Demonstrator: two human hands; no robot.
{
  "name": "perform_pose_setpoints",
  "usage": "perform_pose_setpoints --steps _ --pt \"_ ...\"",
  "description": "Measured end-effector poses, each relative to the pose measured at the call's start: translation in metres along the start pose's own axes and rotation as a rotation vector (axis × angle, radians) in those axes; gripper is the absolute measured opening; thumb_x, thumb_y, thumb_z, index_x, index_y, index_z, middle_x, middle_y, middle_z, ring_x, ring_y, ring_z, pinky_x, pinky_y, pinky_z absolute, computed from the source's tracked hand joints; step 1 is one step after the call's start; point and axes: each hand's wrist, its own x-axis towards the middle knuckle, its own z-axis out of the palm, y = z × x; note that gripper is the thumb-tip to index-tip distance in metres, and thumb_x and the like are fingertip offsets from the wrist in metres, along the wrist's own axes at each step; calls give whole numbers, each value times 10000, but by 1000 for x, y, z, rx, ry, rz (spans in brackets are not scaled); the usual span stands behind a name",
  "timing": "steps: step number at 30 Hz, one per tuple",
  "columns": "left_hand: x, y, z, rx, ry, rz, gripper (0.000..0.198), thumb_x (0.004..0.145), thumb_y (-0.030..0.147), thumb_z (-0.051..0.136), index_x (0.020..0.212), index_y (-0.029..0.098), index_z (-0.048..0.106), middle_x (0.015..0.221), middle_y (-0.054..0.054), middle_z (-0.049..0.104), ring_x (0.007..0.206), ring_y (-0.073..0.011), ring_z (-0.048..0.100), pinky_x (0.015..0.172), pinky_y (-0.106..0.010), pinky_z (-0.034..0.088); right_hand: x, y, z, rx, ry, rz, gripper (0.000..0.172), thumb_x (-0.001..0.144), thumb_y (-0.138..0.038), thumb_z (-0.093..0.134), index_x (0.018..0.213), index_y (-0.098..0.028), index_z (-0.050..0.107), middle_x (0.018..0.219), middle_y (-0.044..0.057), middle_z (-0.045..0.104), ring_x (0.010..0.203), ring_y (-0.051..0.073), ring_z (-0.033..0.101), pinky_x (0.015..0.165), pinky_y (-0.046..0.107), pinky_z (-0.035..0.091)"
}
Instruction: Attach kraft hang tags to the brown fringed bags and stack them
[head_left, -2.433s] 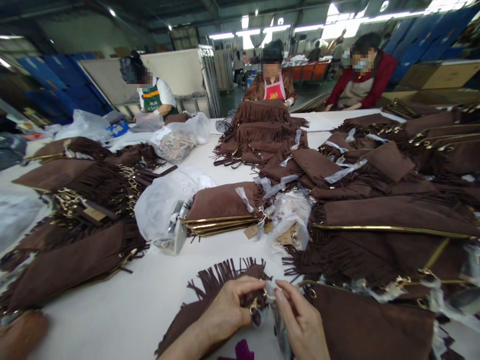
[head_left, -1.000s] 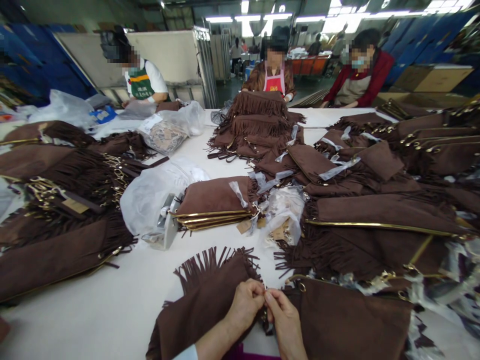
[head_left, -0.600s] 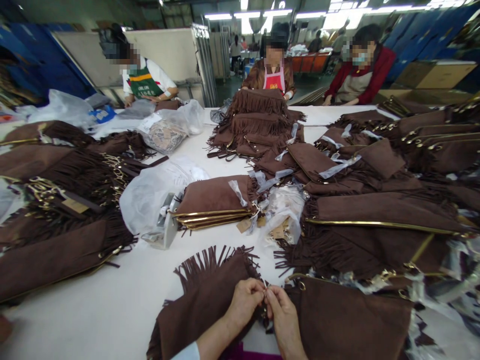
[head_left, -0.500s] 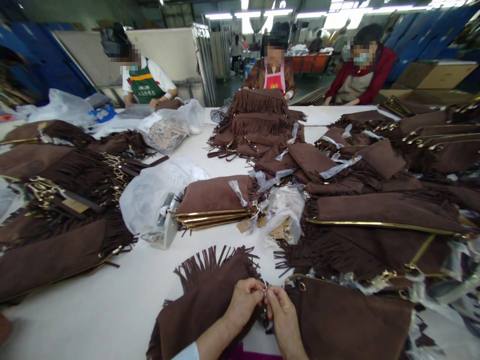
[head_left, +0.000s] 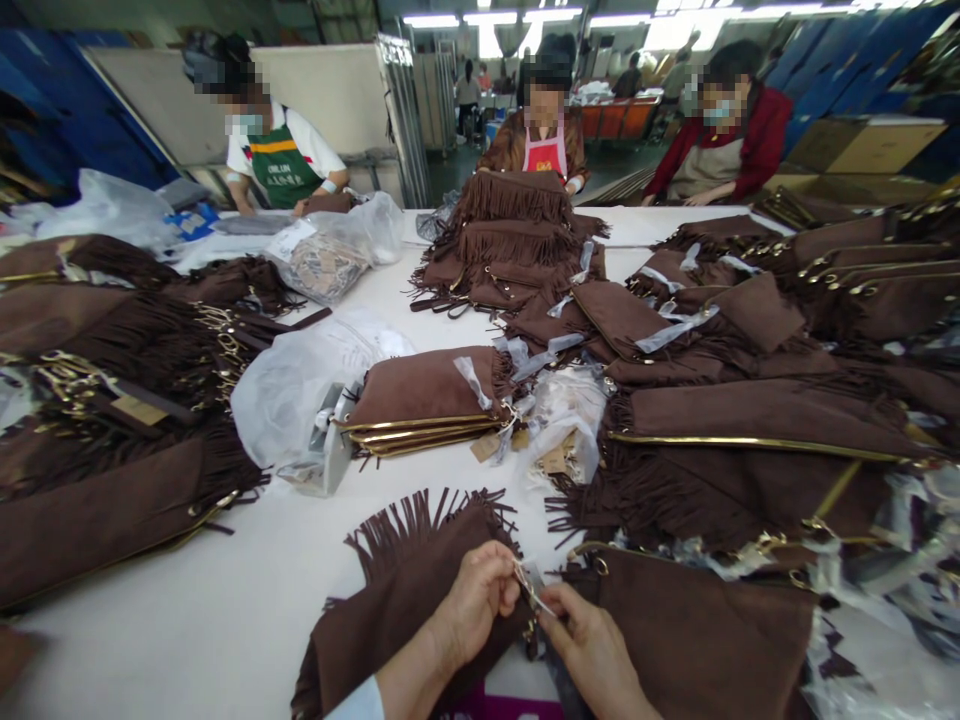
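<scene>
A brown suede fringed bag (head_left: 397, 600) lies on the white table (head_left: 225, 600) right in front of me. My left hand (head_left: 469, 605) rests on its right corner, fingers pinched on a small clear plastic wrap (head_left: 529, 585) at the bag's metal ring. My right hand (head_left: 592, 650) is closed in a pinch on the same wrap from the right. Another brown bag (head_left: 697, 640) lies just right of my hands.
Piles of brown fringed bags cover the left (head_left: 112, 400), centre (head_left: 427, 395) and right (head_left: 750, 430) of the table. White plastic bags (head_left: 292, 385) lie in the middle. Three people in aprons work at the far side.
My hands have drawn slightly apart, and the clear wrap now shows stretched between them. The view has shifted a little; the bag stays in place.
</scene>
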Motion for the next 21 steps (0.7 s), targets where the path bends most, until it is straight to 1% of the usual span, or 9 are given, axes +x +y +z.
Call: perform_pose_setpoints --steps 2,3,5,7,10,14,18,21 --pt "-1 1 -2 -42 9 -26 167 512 282 519 608 180 427 497 68 448 370 -41 324 384 -208 161 -3 -7 -6 -297 -9 -49 164 799 -138 491 795 -237 621 728 6 647 716 197 576 628 270 360" --pt "-1 2 -2 -57 14 -35 174 508 278 525 610 179 425 498 71 449 367 -36 321 384 -206 151 -4 -11 -8 -404 -10 -89 197 802 -106 475 788 -237 622 731 14 641 741 207 562 640 281 347" --pt "-1 3 -3 -80 20 -49 184 502 267 535 616 177 423 493 77 446 359 -26 309 386 -203 126 -4 -19 -10 -534 25 -162 223 797 -72 475 731 -233 615 696 15 625 756 217 531 658 300 319" --pt "-1 4 -2 -96 21 -62 191 494 258 542 619 177 423 481 82 436 347 -19 289 389 -204 97 -2 -25 -10 -564 41 -228 222 785 -61 492 684 -224 602 667 13 611 761 216 513 686 313 299" --pt "-2 6 -1 -117 4 -88 197 486 255 547 610 174 417 487 81 440 334 -7 259 392 -206 74 2 -28 -9 -531 14 -293 222 733 -6 499 665 -197 588 693 22 606 771 198 505 731 299 298" --pt "-4 6 -4 -114 -2 -104 206 487 264 558 606 169 419 505 76 458 331 3 238 392 -206 59 6 -25 -10 -530 -52 -300 288 691 58 451 755 -186 590 750 30 601 746 186 500 688 266 310" --pt "-8 3 -12 -60 14 -115 183 494 244 566 601 164 442 472 73 447 327 -2 243 387 -200 51 10 -27 -13 -599 -47 -353 301 741 44 423 776 -202 592 788 32 580 759 194 493 688 268 310" --pt "-11 1 -19 -36 3 -118 166 498 208 570 601 163 447 452 77 435 324 -4 244 380 -195 55 12 -31 -15 -588 -52 -326 362 722 80 367 809 -183 599 880 64 570 765 191 501 698 268 319"
